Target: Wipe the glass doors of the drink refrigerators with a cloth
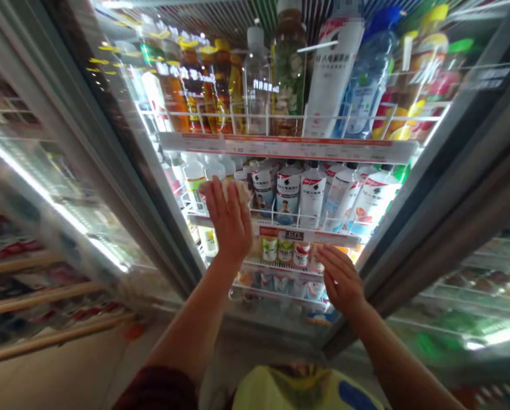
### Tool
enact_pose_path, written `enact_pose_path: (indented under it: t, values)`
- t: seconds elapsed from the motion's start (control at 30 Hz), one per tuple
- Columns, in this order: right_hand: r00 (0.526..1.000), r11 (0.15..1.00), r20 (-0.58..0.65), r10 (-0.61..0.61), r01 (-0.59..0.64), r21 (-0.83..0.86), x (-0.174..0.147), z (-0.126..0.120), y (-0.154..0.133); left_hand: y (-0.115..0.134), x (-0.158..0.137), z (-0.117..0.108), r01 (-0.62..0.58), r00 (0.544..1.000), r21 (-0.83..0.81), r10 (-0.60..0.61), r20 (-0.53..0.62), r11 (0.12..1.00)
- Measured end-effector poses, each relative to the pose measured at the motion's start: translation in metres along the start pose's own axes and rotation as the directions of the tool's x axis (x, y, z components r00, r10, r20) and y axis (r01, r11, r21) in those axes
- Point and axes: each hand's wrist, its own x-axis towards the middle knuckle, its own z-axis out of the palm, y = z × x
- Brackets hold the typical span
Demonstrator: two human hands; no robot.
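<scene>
My left hand [230, 222] lies with its fingers stretched out over a pale, crumpled cloth [245, 192], which it holds flat against the glass door [276, 327] of a lit drinks cooler. Only the cloth's edges show around the fingers. Lower and to the right, my right hand [342, 279] is open, its fingers extended toward the glass with nothing in them. Whether its fingertips touch the pane I cannot tell. Behind the glass stand white-labelled bottles [313, 196] on the middle shelf, and small cups or cans [285, 249] sit below.
Larger bottles [286, 62] fill the upper shelf, behind a wire rail and a price strip [289, 148]. Dark metal frames [391, 245] border the glass on both sides. Stocked shelves [45, 290] appear at the left, above a tiled floor [88, 364].
</scene>
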Motion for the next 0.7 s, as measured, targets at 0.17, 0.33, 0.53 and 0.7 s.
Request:
enact_pose_path:
  t: [0.17,0.33,0.53,0.7]
  values:
    - [0.999,0.997,-0.001,0.052,-0.052,0.051,-0.004,-0.004,-0.005,0.071,-0.076,0.017,-0.243,0.956,-0.067,0.251,0.155,0.968]
    - [0.995,0.992,-0.024,0.101,-0.099,0.072,-0.002,-0.013,-0.008,0.076,-0.068,0.015,-0.368,0.905,-0.092,0.38,0.192,0.925]
    - [0.982,0.989,-0.127,0.144,-0.139,0.047,-0.001,-0.018,-0.01,0.066,0.012,0.014,-0.134,0.991,0.0,0.134,-0.028,0.991]
    - [0.96,0.979,-0.204,0.192,-0.201,-0.023,-0.008,-0.014,-0.008,0.112,-0.052,0.025,-0.379,0.905,-0.241,0.412,0.104,0.893]
